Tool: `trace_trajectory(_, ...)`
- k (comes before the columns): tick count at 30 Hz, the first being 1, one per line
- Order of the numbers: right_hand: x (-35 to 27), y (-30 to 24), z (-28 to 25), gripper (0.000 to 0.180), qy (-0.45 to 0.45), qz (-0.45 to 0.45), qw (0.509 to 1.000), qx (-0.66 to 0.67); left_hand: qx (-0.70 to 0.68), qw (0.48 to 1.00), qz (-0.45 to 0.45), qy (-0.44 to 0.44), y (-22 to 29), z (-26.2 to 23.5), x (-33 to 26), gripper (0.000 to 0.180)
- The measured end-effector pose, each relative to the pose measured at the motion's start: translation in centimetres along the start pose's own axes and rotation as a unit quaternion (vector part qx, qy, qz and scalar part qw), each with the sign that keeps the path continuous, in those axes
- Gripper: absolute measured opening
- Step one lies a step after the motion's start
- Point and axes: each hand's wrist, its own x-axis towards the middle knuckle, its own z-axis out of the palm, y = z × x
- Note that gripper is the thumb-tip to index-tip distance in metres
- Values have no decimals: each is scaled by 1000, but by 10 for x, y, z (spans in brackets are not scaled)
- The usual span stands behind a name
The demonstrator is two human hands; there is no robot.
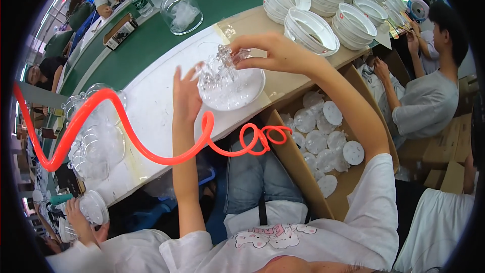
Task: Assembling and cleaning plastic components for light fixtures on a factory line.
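Observation:
A white round dish (230, 102) lies on the white worktop in front of me. Above it, my right hand (270, 54) pinches a clear, knobbly plastic piece (222, 68) between thumb and fingers. My left hand (187, 93) is raised at the dish's left side, palm toward it. Its fingers are apart and slightly blurred, with the tips close to the clear piece; whether they touch it I cannot tell. Glare and transparency hide the exact shape of the clear piece.
A red coiled hose (146, 152) crosses in front of my left forearm. Beside my right side, a cardboard box (348, 194) holds clear round parts and white discs. Stacked white dishes (310, 31) stand at the far right, a clear cover (182, 14) farther back. Co-workers sit on both sides.

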Motion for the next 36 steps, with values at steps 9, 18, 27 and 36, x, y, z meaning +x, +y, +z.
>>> trace_trajectory(9,3,30,7,40,203,133,970,12,-80,974,196,82,-36,11,25,36)
trace_trajectory(18,-16,17,60,78,250,163,949,103,-81,922,319,206,-74,48,12,35)
trace_trajectory(27,-9,42,80,62,378,183,896,148,-14,948,278,156,-90,51,-4,43)
trace_trajectory(36,-6,87,57,35,360,196,899,152,617,735,249,132,-56,0,-36,88)
